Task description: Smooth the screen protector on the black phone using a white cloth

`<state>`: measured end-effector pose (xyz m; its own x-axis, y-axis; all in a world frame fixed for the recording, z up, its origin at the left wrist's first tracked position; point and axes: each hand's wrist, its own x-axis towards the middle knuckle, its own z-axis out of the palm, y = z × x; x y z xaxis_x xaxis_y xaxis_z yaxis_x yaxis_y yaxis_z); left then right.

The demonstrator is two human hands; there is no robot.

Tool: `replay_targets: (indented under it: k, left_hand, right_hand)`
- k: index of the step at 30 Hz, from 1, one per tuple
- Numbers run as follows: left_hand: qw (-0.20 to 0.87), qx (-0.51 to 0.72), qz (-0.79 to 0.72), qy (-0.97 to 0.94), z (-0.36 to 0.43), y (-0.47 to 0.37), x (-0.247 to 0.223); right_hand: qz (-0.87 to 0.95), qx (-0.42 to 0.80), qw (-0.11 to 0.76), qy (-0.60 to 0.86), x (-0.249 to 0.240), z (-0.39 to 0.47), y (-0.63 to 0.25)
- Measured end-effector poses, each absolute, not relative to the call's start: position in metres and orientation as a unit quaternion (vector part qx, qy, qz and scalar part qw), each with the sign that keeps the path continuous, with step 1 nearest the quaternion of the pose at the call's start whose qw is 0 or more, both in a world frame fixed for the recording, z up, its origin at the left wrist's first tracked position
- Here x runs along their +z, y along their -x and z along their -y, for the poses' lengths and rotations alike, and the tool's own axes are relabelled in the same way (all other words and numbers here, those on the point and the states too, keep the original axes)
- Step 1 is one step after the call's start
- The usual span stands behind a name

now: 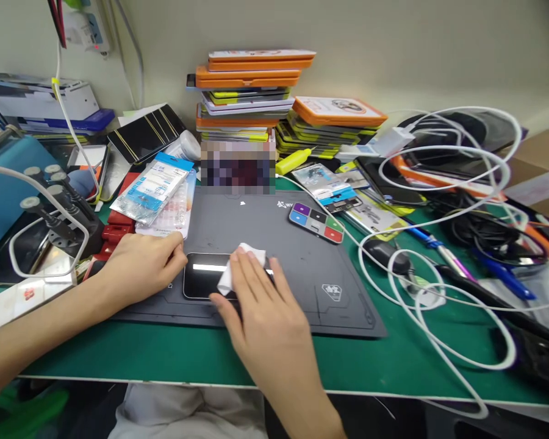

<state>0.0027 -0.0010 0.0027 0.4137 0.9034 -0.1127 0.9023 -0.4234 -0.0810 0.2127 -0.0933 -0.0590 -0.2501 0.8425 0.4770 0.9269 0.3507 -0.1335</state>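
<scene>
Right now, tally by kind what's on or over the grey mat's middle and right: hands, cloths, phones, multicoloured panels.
Hands: 2, left hand beside the phone, right hand over it
Phones: 1
Cloths: 1, white cloth under the right fingers
Multicoloured panels: 1, multicoloured panel
Total: 5

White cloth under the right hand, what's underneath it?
Under the white cloth lies a dark phone, itself on a gray mat. The phone's left part shows; the cloth and right hand hide much of the rest, so I can't see that surface.
</scene>
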Motion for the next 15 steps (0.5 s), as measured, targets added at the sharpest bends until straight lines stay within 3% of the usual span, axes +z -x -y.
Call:
replay_targets:
  k: [15]
  left_hand:
    - [0.004, 0.036, 0.533, 0.845, 0.0, -0.006, -0.003]
  right_hand:
    - [0.792, -0.117, 0.243, 0.548, -0.063, 0.136, -0.219]
